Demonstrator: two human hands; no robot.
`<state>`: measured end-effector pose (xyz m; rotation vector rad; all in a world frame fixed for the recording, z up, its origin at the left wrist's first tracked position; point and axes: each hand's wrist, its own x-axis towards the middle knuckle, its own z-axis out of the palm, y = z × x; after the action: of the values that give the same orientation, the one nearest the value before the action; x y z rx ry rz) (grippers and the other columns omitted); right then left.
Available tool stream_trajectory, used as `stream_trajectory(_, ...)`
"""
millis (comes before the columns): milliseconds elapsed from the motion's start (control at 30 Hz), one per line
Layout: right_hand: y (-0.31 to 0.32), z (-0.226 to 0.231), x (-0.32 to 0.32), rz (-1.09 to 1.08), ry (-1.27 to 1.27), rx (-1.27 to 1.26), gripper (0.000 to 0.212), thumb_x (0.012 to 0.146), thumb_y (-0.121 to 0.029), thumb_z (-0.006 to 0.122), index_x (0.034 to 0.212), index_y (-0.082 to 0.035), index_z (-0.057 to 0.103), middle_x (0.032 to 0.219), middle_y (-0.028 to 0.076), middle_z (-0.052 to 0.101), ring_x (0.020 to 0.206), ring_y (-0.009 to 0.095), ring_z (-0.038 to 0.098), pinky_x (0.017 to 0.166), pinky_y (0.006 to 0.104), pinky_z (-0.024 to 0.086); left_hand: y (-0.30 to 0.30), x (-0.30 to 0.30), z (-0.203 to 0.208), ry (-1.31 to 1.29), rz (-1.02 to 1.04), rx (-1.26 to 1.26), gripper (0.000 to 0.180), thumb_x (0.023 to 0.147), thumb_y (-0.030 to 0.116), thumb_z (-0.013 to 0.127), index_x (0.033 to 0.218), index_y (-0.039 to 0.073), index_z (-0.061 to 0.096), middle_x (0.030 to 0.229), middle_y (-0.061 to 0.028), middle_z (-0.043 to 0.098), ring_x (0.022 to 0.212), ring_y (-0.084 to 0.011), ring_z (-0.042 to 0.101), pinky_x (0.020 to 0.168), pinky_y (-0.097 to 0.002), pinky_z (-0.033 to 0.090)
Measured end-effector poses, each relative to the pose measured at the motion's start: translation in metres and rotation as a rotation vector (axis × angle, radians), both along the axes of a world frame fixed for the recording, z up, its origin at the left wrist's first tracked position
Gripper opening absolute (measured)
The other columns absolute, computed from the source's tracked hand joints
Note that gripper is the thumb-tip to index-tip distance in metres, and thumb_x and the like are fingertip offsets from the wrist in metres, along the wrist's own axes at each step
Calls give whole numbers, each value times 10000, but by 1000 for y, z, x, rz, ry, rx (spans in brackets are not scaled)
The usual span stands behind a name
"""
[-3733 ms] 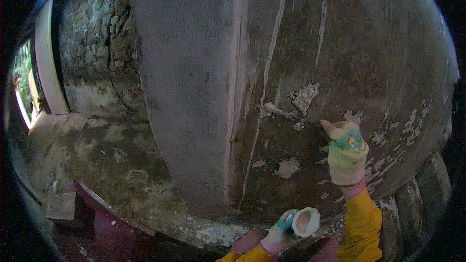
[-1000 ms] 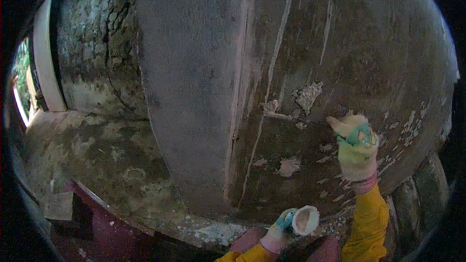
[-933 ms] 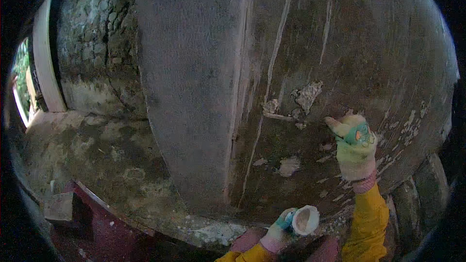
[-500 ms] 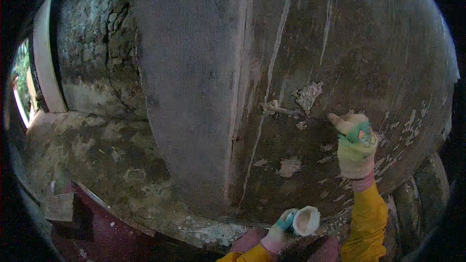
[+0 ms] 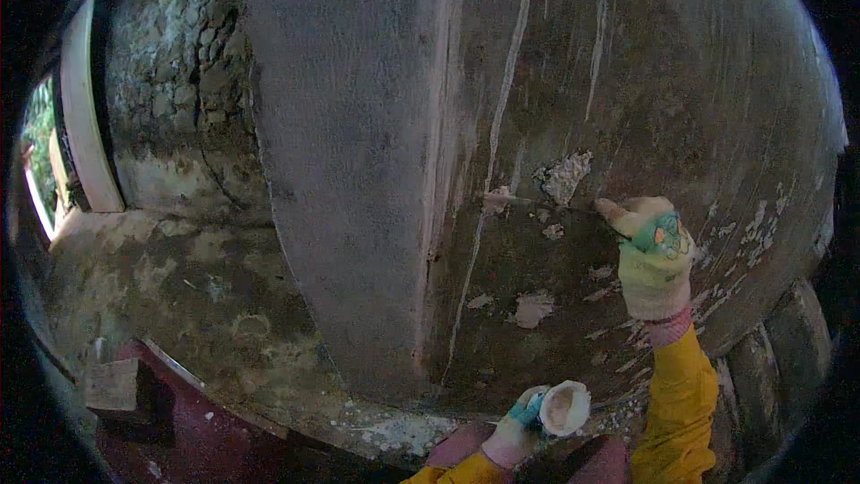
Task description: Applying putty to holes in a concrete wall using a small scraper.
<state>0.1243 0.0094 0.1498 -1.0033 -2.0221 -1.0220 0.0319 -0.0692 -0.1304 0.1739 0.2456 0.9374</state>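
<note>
White cup (image 5: 566, 408) is sitting at the bottom of the frame, right of center, its round mouth facing us and showing pale paste inside. Our gloved left hand (image 5: 516, 423) is holding it, fingers curling round its left side. Above, our gloved right hand (image 5: 657, 246) is gripping a thin tool (image 5: 518, 201) in tightly bent fingers; the tool is pointing left across the brown wall (image 5: 743, 108), its end lying at a small pale patch. A rough, raised patch (image 5: 564, 177) is sitting just above the tool, and a flatter one (image 5: 533, 309) is showing below. Farther left, a smooth gray band (image 5: 349, 170) is running down the wall. Our knees (image 5: 600, 463) are crowding the space below the cup. At lower left a wooden block (image 5: 114, 385) is resting by a dark red surface (image 5: 210, 444), and at far left a pale board (image 5: 90, 108) is standing beside a bright opening (image 5: 40, 134).

The right glove is hiding the tool's grip, and the blade is blending into the wall, so we are not making out its shape. The cup is covering some left fingertips; the lower edge is cutting off both yellow sleeves (image 5: 676, 403).
</note>
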Motion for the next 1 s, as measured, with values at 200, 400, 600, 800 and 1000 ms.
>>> stream_trajectory(200, -9, 3, 12, 164, 335, -319, 355, 781, 16, 506, 1087, -100, 643, 983, 23, 598, 853, 157, 572, 715, 252, 479, 2, 0, -5, -37, 18, 0, 356, 927, 280, 514, 1227, 95, 464, 1215, -111, 526, 1119, -273, 531, 977, -445, 445)
stream_trajectory(400, -8, -19, 17, 8, 196, -272, 249, 893, -48, 412, 1109, -8, 531, 1081, 71, 599, 921, 152, 578, 779, 263, 487, 6, 8, -19, -29, 7, 29, 311, 956, 216, 432, 1229, 72, 470, 1247, -134, 523, 1121, -262, 540, 985, -397, 442)
stream_trajectory(600, 2, -37, 15, 473, 754, -734, 230, 919, -73, 401, 1116, -11, 500, 1143, 127, 583, 937, 175, 585, 801, 270, 495, 0, 6, -11, 35, 59, -1, 314, 953, 227, 438, 1229, 78, 458, 1218, -139, 531, 1092, -270, 552, 969, -414, 454)
stream_trajectory(800, -1, -33, 14, 148, 403, -477, 258, 920, -76, 398, 1143, -11, 510, 1163, 139, 586, 883, 151, 597, 733, 228, 497, 5, 7, -20, -137, -37, -50, 370, 928, 275, 506, 1250, 104, 449, 1225, -98, 518, 1128, -248, 525, 965, -435, 450)
stream_trajectory(1000, 1, -36, 12, 43, 254, -298, 245, 904, -47, 421, 1117, -32, 541, 1100, 110, 613, 824, 122, 591, 681, 212, 493, 6, 9, -30, -110, -5, 15, 317, 944, 213, 477, 1240, 102, 446, 1227, -110, 513, 1126, -242, 524, 994, -440, 428)
